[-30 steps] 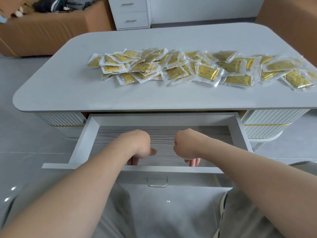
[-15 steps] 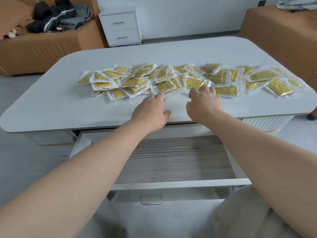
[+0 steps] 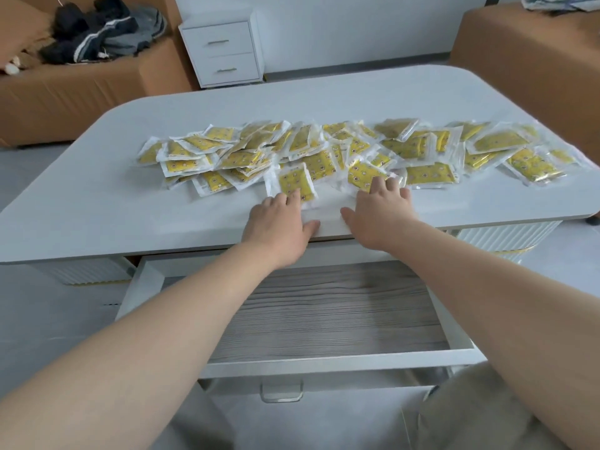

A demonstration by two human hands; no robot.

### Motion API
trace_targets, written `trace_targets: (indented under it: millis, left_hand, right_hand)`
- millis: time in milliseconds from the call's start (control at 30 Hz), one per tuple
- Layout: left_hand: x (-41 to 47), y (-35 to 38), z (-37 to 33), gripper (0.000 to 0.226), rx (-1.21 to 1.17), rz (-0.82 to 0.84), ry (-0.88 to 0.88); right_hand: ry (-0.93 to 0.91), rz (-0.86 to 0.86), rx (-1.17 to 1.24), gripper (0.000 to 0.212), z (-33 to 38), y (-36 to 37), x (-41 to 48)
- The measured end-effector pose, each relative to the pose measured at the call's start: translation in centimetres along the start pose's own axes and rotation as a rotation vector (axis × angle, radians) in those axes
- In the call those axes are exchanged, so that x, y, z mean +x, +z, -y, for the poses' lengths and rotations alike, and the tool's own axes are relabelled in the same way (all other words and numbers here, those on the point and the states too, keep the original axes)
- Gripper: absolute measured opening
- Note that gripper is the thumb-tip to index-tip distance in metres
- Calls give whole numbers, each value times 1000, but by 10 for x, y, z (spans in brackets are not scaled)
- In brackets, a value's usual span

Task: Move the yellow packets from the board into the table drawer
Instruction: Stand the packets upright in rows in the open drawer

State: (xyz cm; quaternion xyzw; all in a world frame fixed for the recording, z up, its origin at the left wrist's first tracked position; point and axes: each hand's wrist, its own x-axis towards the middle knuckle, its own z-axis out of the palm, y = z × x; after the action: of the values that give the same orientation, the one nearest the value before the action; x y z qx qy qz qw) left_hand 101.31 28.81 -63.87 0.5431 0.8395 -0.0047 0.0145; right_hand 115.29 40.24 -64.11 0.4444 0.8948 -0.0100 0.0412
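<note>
Several yellow packets (image 3: 425, 147) in clear wrappers lie spread in a band across the grey tabletop (image 3: 97, 196). My left hand (image 3: 279, 222) lies flat near the front edge, fingertips on one yellow packet (image 3: 293, 181) that sits apart from the pile. My right hand (image 3: 380, 209) is flat too, its fingers pressing on another yellow packet (image 3: 363, 173) at the pile's near edge. Below the tabletop the drawer (image 3: 324, 316) stands pulled out, its wood-grain bottom bare.
A white two-drawer cabinet (image 3: 224, 50) stands beyond the table by the wall. Brown sofas sit at the left (image 3: 65, 92), with dark clothes (image 3: 97, 30) piled on, and at the right (image 3: 535, 53). The drawer's handle (image 3: 281, 393) faces me.
Both hands left the drawer front, rose to the tabletop and reached the near edge of the packets. The left hand has drawn one packet out of the pile toward me.
</note>
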Motion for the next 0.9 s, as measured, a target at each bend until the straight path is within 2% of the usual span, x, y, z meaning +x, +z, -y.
trace_targets:
  millis: [167, 300, 400, 467, 567, 667, 767, 900]
  left_hand:
    - [-31, 7, 12, 63, 98, -39, 5]
    - [-33, 0, 20, 41, -84, -74, -14]
    - [-33, 2, 28, 26, -156, -138, 10]
    - [-33, 6, 31, 18, -250, -122, -4]
    - [-30, 6, 29, 14, -334, -117, -59]
    - [-26, 7, 27, 26, -386, -113, -98]
    - [-25, 5, 28, 48, -431, -116, -124]
    - [-25, 9, 32, 63, -451, -125, -180]
  right_hand:
    - [-77, -118, 77, 47, 14, 11, -13]
    - [-95, -183, 93, 27, 15, 16, -24]
    - [-78, -173, 117, 31, 14, 18, -27]
    - [-53, -162, 161, 34, 14, 19, -24]
    - [-45, -151, 213, 32, 13, 22, -20]
    - [-37, -156, 288, 31, 12, 24, -20]
    - [-21, -151, 328, 39, 11, 20, -25]
    - [2, -149, 396, 48, 4, 19, -29]
